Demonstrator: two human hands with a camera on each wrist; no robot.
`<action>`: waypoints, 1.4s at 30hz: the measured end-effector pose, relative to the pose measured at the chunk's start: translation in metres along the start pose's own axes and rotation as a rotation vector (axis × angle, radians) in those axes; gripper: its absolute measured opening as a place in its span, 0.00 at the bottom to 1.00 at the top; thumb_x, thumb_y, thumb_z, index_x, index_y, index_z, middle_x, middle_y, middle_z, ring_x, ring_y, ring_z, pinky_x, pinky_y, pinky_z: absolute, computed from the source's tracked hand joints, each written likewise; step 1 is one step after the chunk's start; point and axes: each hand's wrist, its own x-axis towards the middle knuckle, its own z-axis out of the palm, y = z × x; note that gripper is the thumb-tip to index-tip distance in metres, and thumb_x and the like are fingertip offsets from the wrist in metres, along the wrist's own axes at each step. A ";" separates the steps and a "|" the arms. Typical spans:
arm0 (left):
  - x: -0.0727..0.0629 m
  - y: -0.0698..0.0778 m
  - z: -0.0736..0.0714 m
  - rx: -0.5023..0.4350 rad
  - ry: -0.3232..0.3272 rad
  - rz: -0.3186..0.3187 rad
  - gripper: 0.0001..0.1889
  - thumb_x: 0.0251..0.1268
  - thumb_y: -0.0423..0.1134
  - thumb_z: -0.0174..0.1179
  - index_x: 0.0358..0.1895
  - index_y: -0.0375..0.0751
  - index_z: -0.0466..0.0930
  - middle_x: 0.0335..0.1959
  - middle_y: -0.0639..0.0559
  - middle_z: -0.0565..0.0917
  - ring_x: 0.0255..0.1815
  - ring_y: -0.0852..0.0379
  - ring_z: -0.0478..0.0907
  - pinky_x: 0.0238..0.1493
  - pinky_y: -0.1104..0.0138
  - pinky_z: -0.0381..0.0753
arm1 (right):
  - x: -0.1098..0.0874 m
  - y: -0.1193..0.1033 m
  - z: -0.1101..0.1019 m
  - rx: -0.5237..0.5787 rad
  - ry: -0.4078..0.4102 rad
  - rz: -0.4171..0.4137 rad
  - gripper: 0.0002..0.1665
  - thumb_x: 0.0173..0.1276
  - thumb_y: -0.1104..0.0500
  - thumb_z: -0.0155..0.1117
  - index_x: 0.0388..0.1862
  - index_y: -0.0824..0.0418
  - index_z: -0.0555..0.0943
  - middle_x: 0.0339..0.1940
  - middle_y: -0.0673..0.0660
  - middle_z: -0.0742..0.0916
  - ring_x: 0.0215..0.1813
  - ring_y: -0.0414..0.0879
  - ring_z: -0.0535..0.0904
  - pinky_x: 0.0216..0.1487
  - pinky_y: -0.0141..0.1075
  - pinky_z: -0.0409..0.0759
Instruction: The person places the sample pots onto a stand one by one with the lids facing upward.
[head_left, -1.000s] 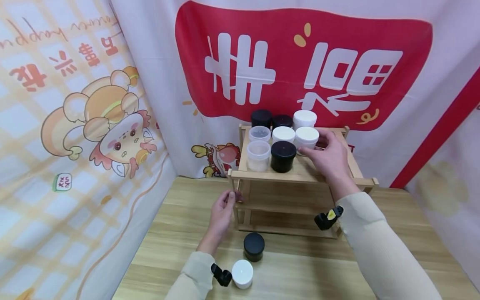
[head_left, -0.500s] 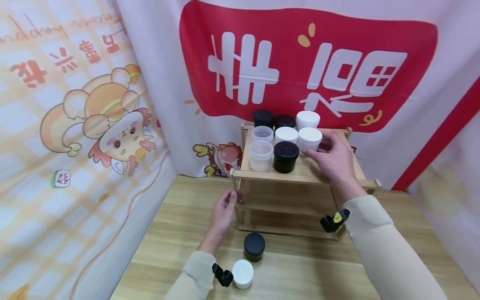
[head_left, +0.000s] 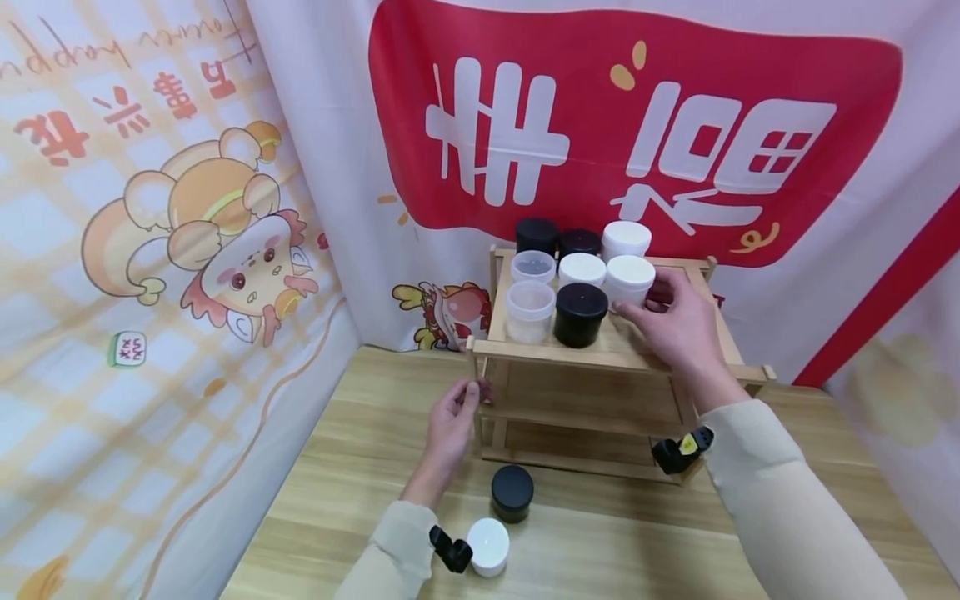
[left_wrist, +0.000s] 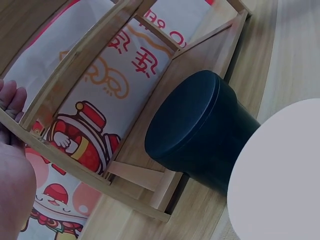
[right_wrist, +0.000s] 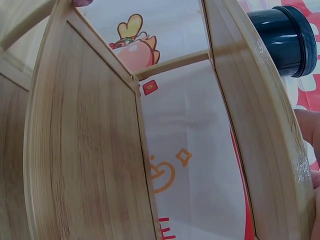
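Note:
A small white lidded jar (head_left: 630, 275) stands on the top tier of a wooden rack (head_left: 555, 354), at the right end of the middle row. My right hand (head_left: 681, 323) holds it low from the right, thumb at its front and fingers behind its side. In the right wrist view only some fingers (right_wrist: 312, 130) show at the right edge, beyond the top board. My left hand (head_left: 452, 417) grips the rack's left front post. The left wrist view has part of that hand (left_wrist: 15, 185) at its left edge, with fingers behind the wooden bar.
Beside the held jar are white (head_left: 582, 269), black (head_left: 581, 313) and clear jars (head_left: 530, 312), with several more behind. On the wood-grain surface before the rack stand a black jar (head_left: 512, 492) and a white jar (head_left: 488, 547). A printed curtain (head_left: 450, 167) hangs close behind.
The head view has shifted a little, so the rack and jars appear slightly farther right. Both hands keep their places on the jar and the post.

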 end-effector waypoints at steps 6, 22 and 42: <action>0.001 0.001 0.003 0.001 0.010 -0.003 0.25 0.86 0.53 0.54 0.65 0.35 0.81 0.60 0.38 0.87 0.66 0.51 0.83 0.81 0.49 0.71 | 0.000 -0.001 -0.003 -0.008 -0.011 -0.003 0.51 0.73 0.46 0.76 0.86 0.52 0.61 0.80 0.64 0.75 0.78 0.63 0.73 0.80 0.57 0.74; -0.002 -0.001 0.005 0.000 0.015 -0.030 0.26 0.84 0.56 0.54 0.66 0.37 0.81 0.61 0.40 0.87 0.67 0.50 0.83 0.82 0.48 0.71 | -0.017 0.001 -0.005 0.006 0.238 -0.156 0.49 0.68 0.45 0.79 0.83 0.52 0.68 0.82 0.56 0.75 0.80 0.56 0.73 0.78 0.55 0.77; 0.002 -0.001 -0.008 0.006 -0.044 -0.009 0.27 0.83 0.56 0.56 0.65 0.35 0.81 0.59 0.40 0.88 0.67 0.50 0.82 0.83 0.48 0.69 | -0.144 0.130 0.070 0.258 0.521 -0.722 0.23 0.48 0.79 0.77 0.46 0.76 0.87 0.44 0.66 0.91 0.51 0.29 0.84 0.58 0.19 0.81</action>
